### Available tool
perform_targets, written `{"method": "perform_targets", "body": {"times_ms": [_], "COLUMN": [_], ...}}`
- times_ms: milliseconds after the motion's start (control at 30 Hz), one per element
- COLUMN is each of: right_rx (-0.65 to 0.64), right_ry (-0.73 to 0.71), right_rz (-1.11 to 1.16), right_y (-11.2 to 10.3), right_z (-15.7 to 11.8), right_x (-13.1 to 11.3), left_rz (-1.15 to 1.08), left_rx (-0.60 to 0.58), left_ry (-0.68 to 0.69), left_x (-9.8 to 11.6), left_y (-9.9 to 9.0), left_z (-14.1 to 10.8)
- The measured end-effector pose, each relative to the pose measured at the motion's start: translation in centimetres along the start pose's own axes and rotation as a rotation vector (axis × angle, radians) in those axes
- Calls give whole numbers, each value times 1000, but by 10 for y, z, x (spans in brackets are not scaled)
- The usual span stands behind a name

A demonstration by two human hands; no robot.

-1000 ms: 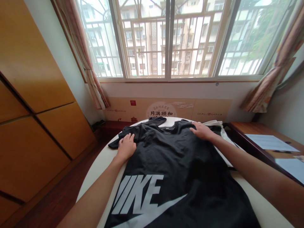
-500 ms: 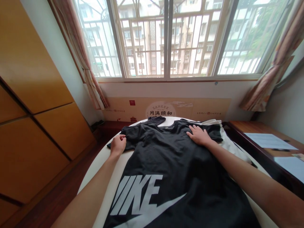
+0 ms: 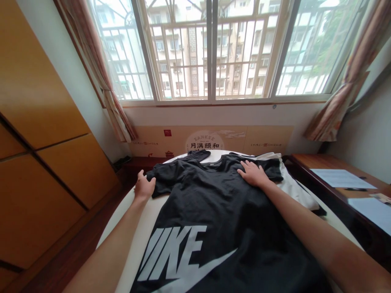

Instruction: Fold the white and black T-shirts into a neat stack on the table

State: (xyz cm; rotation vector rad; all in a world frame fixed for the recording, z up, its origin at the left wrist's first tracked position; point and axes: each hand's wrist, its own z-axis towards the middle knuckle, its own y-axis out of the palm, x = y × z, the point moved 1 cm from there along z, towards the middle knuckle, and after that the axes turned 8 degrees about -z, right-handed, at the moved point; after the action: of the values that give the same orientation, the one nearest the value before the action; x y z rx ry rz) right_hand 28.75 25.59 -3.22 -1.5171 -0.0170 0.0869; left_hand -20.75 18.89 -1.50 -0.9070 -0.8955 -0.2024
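A black T-shirt [image 3: 210, 203] with large grey lettering and a swoosh lies spread on a white round table [image 3: 122, 228], collar toward the window. At the end of its left-hand sleeve is my left hand [image 3: 144, 186], thumb and fingers closed on the sleeve's edge; the fingertips are partly hidden. My right hand [image 3: 254, 174] rests flat near the opposite shoulder, fingers stretched out and palm down on the cloth. White cloth [image 3: 297, 185] with dark edging sticks out from beneath the shirt on the right, and a dark piece of fabric [image 3: 199, 154] shows behind the collar.
A wooden desk [image 3: 308, 160] with paper sheets [image 3: 342, 178] and a pen [image 3: 356, 189] stands on the right. Wooden cabinets [image 3: 64, 167] are at the left. Beyond the table a printed cardboard panel [image 3: 238, 140] leans below the barred window.
My left hand has shifted slightly outward to the left, and the sleeve's end now lies between its thumb and fingers. My right hand keeps its place on the shirt; the view has turned slightly.
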Motion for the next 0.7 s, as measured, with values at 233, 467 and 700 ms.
{"method": "perform_targets", "body": {"times_ms": [233, 467, 700], "right_rx": [0, 6, -6], "right_ry": [3, -2, -7], "right_rz": [11, 19, -29], "right_y": [-2, -4, -5], "right_z": [-1, -1, -5], "right_x": [2, 2, -2], "left_rz": [-153, 68, 337], "left_rx": [211, 66, -24], "left_ry": [78, 67, 413], "left_x": [7, 4, 52], "left_y": [-9, -11, 6], "left_z": [1, 1, -28]}}
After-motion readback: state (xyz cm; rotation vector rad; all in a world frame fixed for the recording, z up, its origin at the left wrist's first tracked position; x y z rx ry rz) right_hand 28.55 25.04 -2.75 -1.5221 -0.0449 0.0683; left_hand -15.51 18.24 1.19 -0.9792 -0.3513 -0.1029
